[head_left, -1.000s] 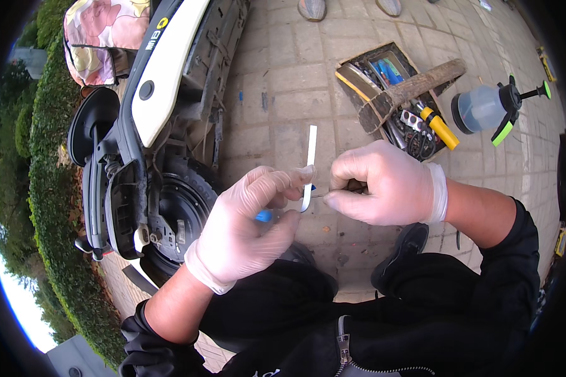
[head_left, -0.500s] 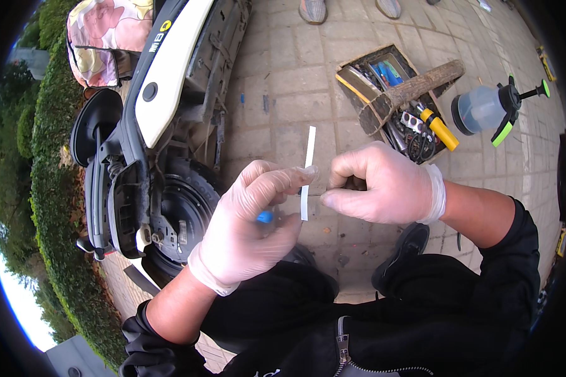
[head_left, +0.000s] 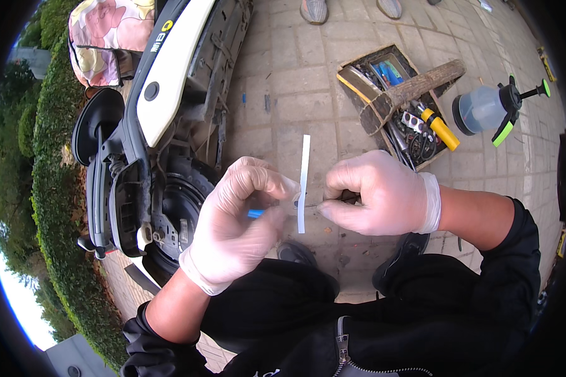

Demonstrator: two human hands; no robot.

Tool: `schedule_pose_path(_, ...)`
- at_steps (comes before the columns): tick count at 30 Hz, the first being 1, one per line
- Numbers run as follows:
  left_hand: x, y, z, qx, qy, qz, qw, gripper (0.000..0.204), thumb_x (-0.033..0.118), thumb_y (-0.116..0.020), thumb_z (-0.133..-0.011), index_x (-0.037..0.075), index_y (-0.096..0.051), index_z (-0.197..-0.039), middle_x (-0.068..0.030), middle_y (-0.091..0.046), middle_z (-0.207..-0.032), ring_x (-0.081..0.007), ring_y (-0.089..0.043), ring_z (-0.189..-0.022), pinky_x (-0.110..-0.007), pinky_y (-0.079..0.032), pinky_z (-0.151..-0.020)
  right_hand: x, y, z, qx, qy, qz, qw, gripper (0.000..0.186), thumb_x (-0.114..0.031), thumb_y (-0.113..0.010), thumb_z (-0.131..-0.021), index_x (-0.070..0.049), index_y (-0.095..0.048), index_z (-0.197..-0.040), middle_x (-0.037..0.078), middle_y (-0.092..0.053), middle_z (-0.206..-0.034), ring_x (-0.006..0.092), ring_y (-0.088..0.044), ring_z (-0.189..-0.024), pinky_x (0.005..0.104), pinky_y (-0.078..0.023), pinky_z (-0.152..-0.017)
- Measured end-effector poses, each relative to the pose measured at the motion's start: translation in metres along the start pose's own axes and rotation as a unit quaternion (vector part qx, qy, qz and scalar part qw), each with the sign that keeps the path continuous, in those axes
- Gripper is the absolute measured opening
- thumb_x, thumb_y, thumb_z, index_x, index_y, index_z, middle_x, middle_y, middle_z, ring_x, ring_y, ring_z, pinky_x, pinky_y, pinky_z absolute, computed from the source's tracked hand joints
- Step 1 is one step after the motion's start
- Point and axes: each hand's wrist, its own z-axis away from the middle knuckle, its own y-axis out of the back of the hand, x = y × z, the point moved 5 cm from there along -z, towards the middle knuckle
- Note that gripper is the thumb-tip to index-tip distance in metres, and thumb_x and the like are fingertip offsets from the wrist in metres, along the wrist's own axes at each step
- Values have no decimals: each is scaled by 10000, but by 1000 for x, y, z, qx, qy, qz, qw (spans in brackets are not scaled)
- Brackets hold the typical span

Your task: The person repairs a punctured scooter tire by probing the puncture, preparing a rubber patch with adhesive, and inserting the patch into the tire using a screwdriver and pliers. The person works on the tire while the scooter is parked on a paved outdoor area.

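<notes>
In a thin glove, my left hand (head_left: 233,220) has its fingers curled just left of an upright narrow white strip (head_left: 304,179). The fingertips are slightly blurred; whether they still touch the strip I cannot tell. Between the left fingers shows the end of a blue object (head_left: 255,213), mostly hidden. My gloved right hand (head_left: 380,198) pinches a thin dark rod (head_left: 312,206), which reaches leftward to the strip. The rod's other end is hidden in the closed fingers. Both hands are raised above the paving.
A two-wheeler with a white panel (head_left: 166,75) lies at the left beside a hedge (head_left: 60,201). Ahead right stands a wooden toolbox (head_left: 374,119) with a log-like handle and mixed tools. A pump spray bottle (head_left: 484,110) is right of it. Another person's shoes (head_left: 314,10) are at the top.
My left hand has drawn back left and a little down, its fingertips shifting off the strip's face. The strip has moved slightly down and left. My right hand has lowered a little.
</notes>
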Motion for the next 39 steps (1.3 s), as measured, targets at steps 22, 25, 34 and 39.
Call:
schedule_pose_path(22, -21, 28, -10, 223, 32, 5, 974, 46, 30, -606, -980, 34, -590, -1023, -19, -621, -1012, -78, -545, -903, -239, -462, -860, -18, -16, 11, -131, 126, 5, 983, 200, -170, -711, -819, -50, -592, -713, 95, -596, -674, 331, -633, -668, 407, -491, -570)
schedule_pose_path(25, -22, 40, -12, 280, 46, -28, 959, 150, 6, -611, -965, 53, -596, -1107, -1, -605, -1120, -56, -525, -963, -204, -423, -888, -10, -7, 10, -95, 78, -92, 988, 191, -151, -713, -844, -39, -611, -728, 96, -600, -678, 254, -609, -618, 347, -481, -571)
schedule_pose_path(34, 0, -3, 1, 38, -61, -177, 982, 334, -23, -731, -742, 40, -679, -1066, -77, -579, -945, -204, -575, -844, -309, -487, -769, 24, -8, 9, -71, -162, -340, 924, 170, -173, -689, -930, -17, -664, -866, -47, -606, -732, 22, -514, -682, 224, -421, -589)
schedule_pose_path(39, -1, -5, -5, 32, -63, -151, 986, 206, -18, -739, -738, 38, -686, -929, -85, -598, -909, -233, -592, -807, -328, -493, -718, 23, -10, 7, -63, -171, -342, 922, 133, -128, -717, -917, -26, -662, -852, -37, -631, -755, 22, -521, -667, 220, -414, -588)
